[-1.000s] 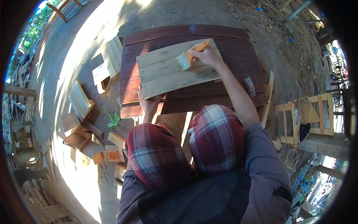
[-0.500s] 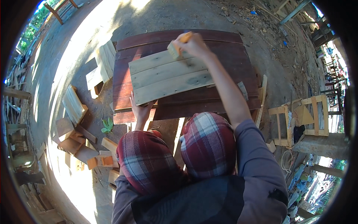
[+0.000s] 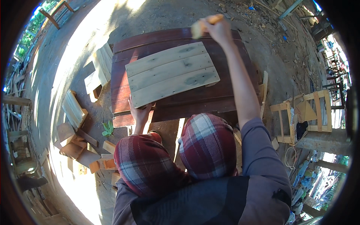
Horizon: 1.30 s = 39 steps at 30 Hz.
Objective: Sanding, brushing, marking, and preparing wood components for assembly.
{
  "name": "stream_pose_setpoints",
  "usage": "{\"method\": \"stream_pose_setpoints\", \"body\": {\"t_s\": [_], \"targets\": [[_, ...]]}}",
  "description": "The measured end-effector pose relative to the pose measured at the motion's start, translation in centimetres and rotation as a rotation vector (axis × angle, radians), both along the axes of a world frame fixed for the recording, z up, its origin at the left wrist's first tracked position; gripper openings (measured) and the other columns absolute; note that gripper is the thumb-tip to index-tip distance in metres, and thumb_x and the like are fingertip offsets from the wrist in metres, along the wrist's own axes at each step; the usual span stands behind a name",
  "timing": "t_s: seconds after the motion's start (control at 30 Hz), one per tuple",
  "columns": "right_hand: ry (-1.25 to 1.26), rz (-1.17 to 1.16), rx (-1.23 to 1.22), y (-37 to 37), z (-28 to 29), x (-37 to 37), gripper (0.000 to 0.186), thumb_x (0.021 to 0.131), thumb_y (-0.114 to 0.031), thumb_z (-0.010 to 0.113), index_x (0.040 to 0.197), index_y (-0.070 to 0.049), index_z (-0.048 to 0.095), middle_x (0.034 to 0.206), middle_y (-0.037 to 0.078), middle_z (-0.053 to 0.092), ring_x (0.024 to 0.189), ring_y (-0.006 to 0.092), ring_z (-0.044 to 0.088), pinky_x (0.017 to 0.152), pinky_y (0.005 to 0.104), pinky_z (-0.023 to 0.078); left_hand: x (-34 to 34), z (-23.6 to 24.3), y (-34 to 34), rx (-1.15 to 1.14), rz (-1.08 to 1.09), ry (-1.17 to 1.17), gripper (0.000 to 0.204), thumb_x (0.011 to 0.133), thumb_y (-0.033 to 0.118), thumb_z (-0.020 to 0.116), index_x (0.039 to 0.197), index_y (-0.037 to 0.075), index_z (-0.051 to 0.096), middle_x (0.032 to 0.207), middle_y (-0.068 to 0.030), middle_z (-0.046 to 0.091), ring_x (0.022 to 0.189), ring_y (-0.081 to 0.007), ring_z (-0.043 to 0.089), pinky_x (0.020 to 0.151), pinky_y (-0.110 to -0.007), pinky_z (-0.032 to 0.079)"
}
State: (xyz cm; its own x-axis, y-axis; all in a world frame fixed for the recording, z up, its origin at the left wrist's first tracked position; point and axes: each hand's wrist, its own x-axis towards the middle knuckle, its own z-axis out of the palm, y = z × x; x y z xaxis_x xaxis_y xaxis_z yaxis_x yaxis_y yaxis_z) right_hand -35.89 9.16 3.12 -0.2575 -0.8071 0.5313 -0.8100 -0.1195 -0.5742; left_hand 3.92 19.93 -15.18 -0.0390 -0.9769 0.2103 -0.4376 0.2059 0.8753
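Note:
A pale panel of wooden boards (image 3: pixel 170 75) lies tilted on a dark reddish-brown tabletop (image 3: pixel 180 108). At its near left corner, my left hand (image 3: pixel 140 113) grips the edge, thumb up along the side and the other fingers partly hidden beneath. My right hand (image 3: pixel 220 30) is closed around the orange-brown handle of a wide brush (image 3: pixel 197 30), slightly blurred by motion. The brush is up past the panel's far right corner, over the far edge of the tabletop, with its pale bristles pointing left. Darker patches mark the panel's surface.
Left of the tabletop stand small wooden pieces (image 3: pixel 101 63) like the panel, and another (image 3: pixel 74 108) nearer. Wood offcuts (image 3: pixel 77 146) are piled at the lower left by a green leafy sprig (image 3: pixel 108 128). A wooden frame (image 3: pixel 318 112) lies at the right.
My right hand has carried the brush from over the panel's far edge up and to the right, past the panel. My left hand keeps its grip on the panel's corner.

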Motion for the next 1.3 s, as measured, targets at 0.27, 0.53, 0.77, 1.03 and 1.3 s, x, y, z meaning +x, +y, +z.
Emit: {"method": "stream_pose_setpoints", "body": {"t_s": [0.27,0.53,0.77,1.03,1.3], "targets": [[-0.179,-0.135,0.322,-2.5,-7.4,0.5,0.039,0.074,-0.035,0.079,0.083,0.002,0.072,0.08,0.02,0.071,0.078,0.0306,0.072,0.072,0.039,0.056,-0.6,-1.5,-0.2,-0.035,0.016,-0.044,0.065,0.064,0.017,0.08,0.121,0.004,0.051,0.113,-0.0146,0.055,0.107,-0.0373,0.052,0.093,-0.046,0.044],[0.108,-0.236,0.211,-1.0,-2.0,-7.1,0.033,0.085,-0.035,0.066,0.089,-0.002,0.071,0.075,0.017,0.071,0.074,0.0289,0.072,0.071,0.0388,0.057,-1.3,0.4,-0.3,0.012,0.0,0.004,0.065,0.066,0.019,0.081,0.122,0.005,0.05,0.116,-0.0158,0.054,0.11,-0.0398,0.05,0.101,-0.049,0.039],[-0.181,0.118,0.107,-3.4,-7.7,1.0,0.032,0.086,-0.031,0.071,0.078,0.0,0.07,0.064,0.008,0.069,0.058,0.0175,0.069,0.056,0.0309,0.053,-1.1,-0.8,-0.6,0.036,-0.001,-0.071,0.078,0.066,0.026,0.08,0.134,0.004,0.047,0.135,-0.0178,0.048,0.13,-0.0392,0.042,0.117,-0.051,0.021],[0.1,-0.283,0.166,1.8,-5.3,-8.1,0.029,0.086,-0.028,0.067,0.084,0.001,0.067,0.07,0.015,0.069,0.061,0.0287,0.07,0.06,0.0374,0.055,-0.6,0.4,-0.2,-0.01,-0.033,-0.079,0.087,0.061,0.033,0.086,0.135,0.005,0.048,0.139,-0.0162,0.046,0.133,-0.0364,0.039,0.117,-0.053,0.019],[-0.463,-0.094,0.032,5.1,-8.0,-3.6,0.025,0.092,-0.024,0.067,0.079,-0.002,0.069,0.069,0.002,0.069,0.052,0.0096,0.063,0.048,0.0254,0.05,-1.0,1.5,-0.4,0.016,-0.035,-0.056,0.084,0.061,0.032,0.086,0.132,0.007,0.05,0.14,-0.0153,0.046,0.134,-0.0355,0.039,0.116,-0.053,0.02]]}}
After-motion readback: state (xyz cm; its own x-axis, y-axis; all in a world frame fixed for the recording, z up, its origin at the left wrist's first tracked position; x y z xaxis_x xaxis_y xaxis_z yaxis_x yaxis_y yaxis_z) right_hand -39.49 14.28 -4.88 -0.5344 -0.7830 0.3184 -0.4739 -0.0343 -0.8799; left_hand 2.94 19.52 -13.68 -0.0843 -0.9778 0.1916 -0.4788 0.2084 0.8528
